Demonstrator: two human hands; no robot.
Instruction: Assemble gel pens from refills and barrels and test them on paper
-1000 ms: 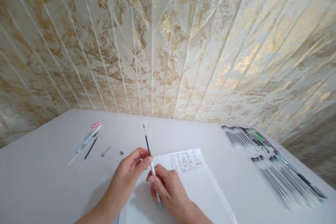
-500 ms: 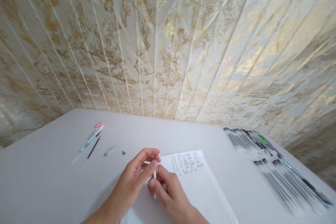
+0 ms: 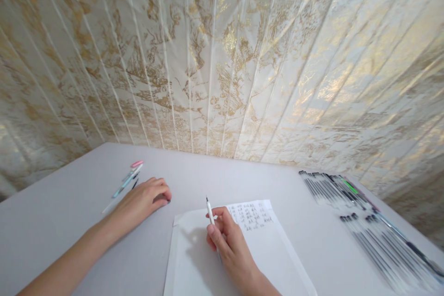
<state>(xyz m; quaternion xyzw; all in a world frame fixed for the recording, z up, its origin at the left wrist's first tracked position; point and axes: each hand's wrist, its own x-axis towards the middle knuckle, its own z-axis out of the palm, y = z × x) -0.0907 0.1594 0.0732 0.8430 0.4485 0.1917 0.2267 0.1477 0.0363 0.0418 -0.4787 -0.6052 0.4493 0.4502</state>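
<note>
My right hand is closed around a white pen, its thin dark tip pointing up and away. Beneath that hand lies a white sheet of paper with rows of handwriting in its upper right part. My left hand rests on the table to the left of the paper, fingertips pinched together over a small dark grey piece, of which only an edge shows. The clear cap near it is hidden by the left hand.
Left on the table, beyond my left forearm, lie a light blue pen, a pink piece and thin refills. At the right are rows of pen refills, a green-marked item and a dark pen. A gold-patterned curtain hangs behind.
My left hand has left the pen and moved left to the small grey piece on the table. My right hand keeps the pen, whose dark tip now shows fully.
</note>
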